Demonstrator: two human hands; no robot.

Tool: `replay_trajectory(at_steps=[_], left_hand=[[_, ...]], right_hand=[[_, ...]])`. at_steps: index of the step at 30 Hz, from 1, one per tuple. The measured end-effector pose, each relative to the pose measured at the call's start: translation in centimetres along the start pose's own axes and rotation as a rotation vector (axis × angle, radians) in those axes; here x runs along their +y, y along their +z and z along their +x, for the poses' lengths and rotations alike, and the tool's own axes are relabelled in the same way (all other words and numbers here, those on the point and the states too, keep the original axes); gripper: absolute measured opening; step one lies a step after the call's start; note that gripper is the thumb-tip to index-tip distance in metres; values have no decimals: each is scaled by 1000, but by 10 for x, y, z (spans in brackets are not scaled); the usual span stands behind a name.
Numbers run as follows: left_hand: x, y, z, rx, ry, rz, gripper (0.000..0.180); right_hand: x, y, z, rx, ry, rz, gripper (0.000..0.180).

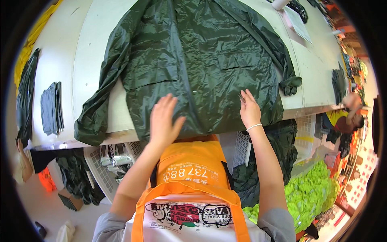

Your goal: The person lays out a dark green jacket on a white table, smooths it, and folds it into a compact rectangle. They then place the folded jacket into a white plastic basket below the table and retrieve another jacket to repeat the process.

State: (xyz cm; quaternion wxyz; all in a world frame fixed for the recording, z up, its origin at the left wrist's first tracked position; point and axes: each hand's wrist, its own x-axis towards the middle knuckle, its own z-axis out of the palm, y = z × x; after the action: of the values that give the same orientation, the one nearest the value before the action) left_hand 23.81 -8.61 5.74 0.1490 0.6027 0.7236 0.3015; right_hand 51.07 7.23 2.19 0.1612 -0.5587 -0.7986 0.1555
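A dark green, shiny rain jacket (201, 80) lies spread on the white table in front of me, its hem hanging at the near edge. Flat on its lower left front rests my left hand (163, 121), fingers stretched and thumb apart. Over the lower right front is my right hand (250, 109), wearing a thin bracelet (254, 126). Its thumb and fingers come together around something small and dark, too small to name. Both jacket sleeves lie out to the sides, the left one (92, 121) reaching the table's near edge.
Folded dark garments (52, 108) lie left on the table (90, 44), with another dark pile (338, 84) at right. Beneath stand white crates (100, 169) and dark green garments (278, 149). Bright green material (308, 193) is heaped at lower right. Other people are at both sides.
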Motion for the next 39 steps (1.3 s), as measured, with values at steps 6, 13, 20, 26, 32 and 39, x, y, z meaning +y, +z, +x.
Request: replay_trajectory(at_steps=[6, 13, 20, 26, 32, 39], left_hand=[[18, 95, 12, -113, -194, 346, 69], [42, 82, 41, 1, -232, 411, 49], [46, 135, 162, 272, -261, 73, 29], [39, 172, 183, 292, -305, 248, 47], [32, 177, 179, 261, -291, 253, 46], [29, 178, 178, 255, -277, 242, 43]], right_hand=[[23, -3, 3, -377, -46, -159, 44], [56, -13, 110, -257, -282, 163, 26], [24, 24, 160, -233, -355, 250, 23], [13, 53, 179, -211, -424, 168, 21], [8, 57, 183, -219, -440, 177, 20], [9, 60, 180, -179, -419, 239, 18]])
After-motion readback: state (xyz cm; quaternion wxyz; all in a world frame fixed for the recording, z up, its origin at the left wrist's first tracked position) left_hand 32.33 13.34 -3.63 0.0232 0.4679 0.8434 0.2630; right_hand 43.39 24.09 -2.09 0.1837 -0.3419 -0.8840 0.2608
